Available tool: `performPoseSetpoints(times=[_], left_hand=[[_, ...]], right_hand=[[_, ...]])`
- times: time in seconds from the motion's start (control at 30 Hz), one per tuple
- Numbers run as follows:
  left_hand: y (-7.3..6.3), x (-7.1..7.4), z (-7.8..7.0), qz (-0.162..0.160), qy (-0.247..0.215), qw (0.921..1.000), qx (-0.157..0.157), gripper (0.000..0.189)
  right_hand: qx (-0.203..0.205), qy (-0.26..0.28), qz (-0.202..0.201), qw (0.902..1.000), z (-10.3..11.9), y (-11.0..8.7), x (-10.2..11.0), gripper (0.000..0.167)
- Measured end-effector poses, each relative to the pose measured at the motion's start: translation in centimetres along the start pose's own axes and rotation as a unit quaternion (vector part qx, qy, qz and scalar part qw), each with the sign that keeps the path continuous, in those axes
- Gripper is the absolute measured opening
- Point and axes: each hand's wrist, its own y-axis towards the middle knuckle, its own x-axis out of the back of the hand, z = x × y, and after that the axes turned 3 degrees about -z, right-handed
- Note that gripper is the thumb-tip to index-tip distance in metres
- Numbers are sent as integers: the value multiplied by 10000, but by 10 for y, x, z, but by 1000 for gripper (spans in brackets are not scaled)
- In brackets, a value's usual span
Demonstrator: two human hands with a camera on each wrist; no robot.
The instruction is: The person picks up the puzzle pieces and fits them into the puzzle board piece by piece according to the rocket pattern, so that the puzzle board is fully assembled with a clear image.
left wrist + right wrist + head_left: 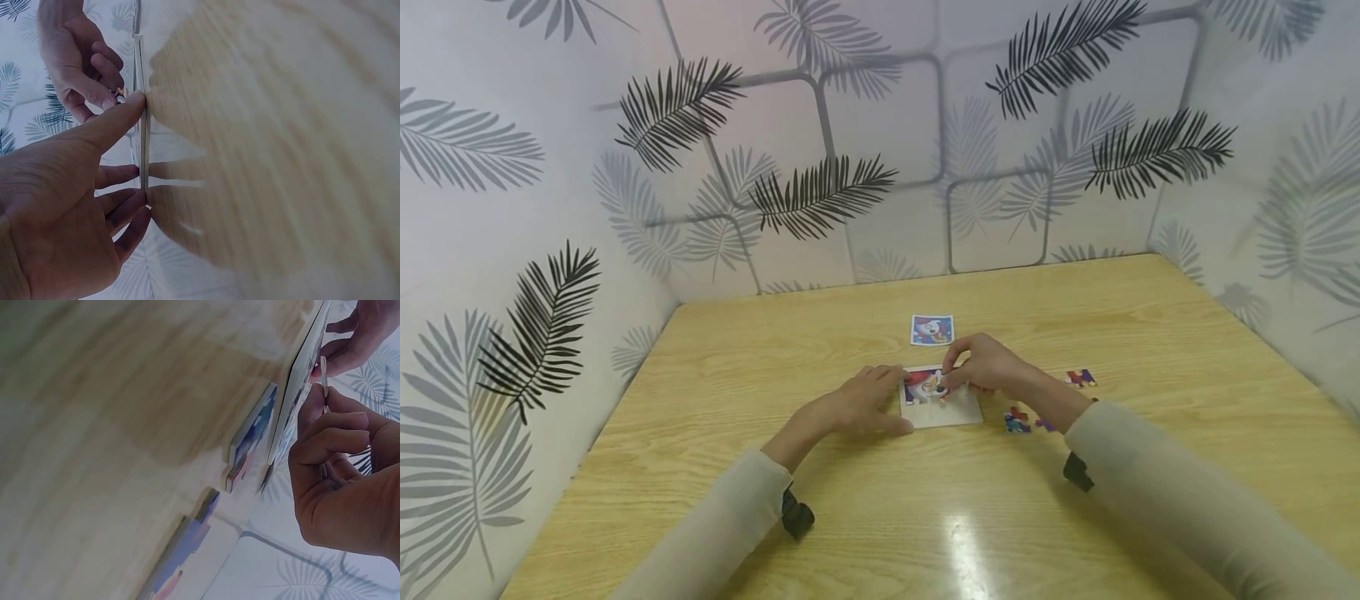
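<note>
We judged it fitting: right hand [988,365] pinched a puzzle piece [324,369] at the board [955,415], in from the counter's [775,333] far edge; left hand [868,400], fingers spread, steadied; next needed alignment

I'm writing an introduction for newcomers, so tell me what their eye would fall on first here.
Probably the bold dark leaf prints on the pale walls behind and left of the table. Next come the two hands mid-table: the left hand holds the left side of a part-filled puzzle board, and the right hand pinches a piece over it. Colourful loose pieces lie to the board's right.
</note>
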Motion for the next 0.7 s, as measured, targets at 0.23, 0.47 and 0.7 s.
performPoseSetpoints(times=[0.23, 0.47, 0.7], left_hand=[[-1, 1, -2, 27, -6, 10000, 11, 81], [0, 0, 0, 1, 83, 10000, -45, 81], [-1, 1, 0, -24, 69, 9999, -72, 79]], right_hand=[[-33, -407, -213, 9989, 2, 4, -5, 12], [-8, -482, -204, 9986, 3, 5, -8, 11], [36, -685, -314, 9972, 4, 7, -11, 9]])
